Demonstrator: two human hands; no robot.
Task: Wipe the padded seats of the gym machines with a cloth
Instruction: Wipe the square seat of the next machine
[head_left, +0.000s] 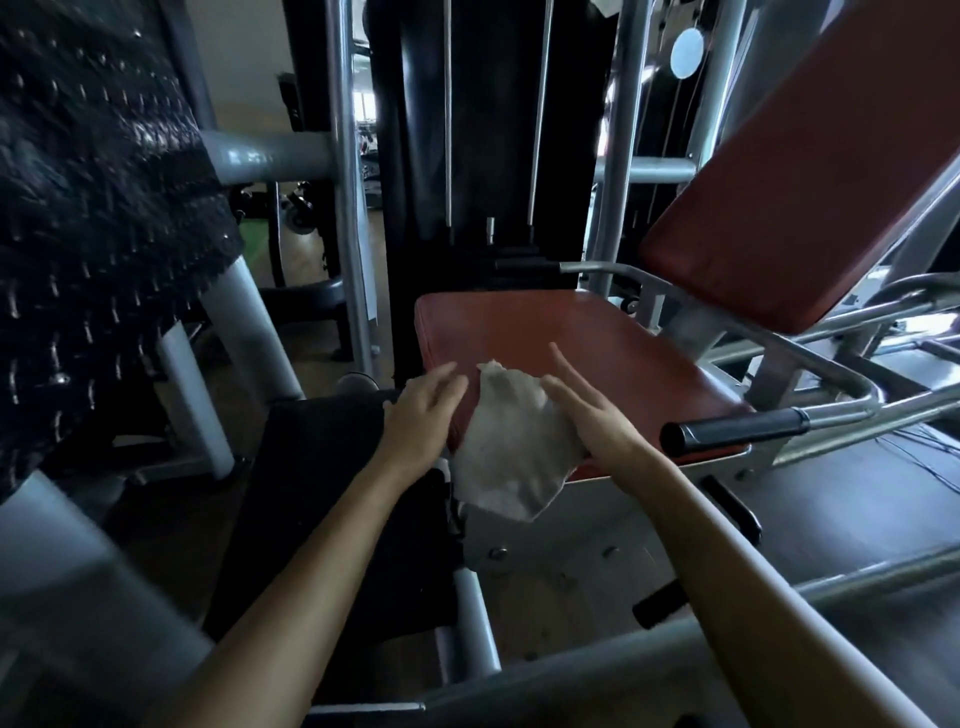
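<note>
A red padded seat (561, 338) of a gym machine lies in the middle of the view, with a red backrest (795, 208) tilted up at its right. A pale grey cloth (509, 447) is draped over the seat's near-left edge and hangs down past it. My right hand (587, 410) rests on the cloth's right side with straight, spread fingers. My left hand (423, 410) sits just left of the cloth at the seat's near corner, fingers straight and relaxed; whether it touches the cloth is unclear.
A black-gripped handle bar (737, 431) juts out at the seat's near right. The black weight stack (467, 156) and grey steel uprights stand behind. A dark studded pad (93, 208) fills the upper left. A grey frame tube (519, 686) crosses in front below my arms.
</note>
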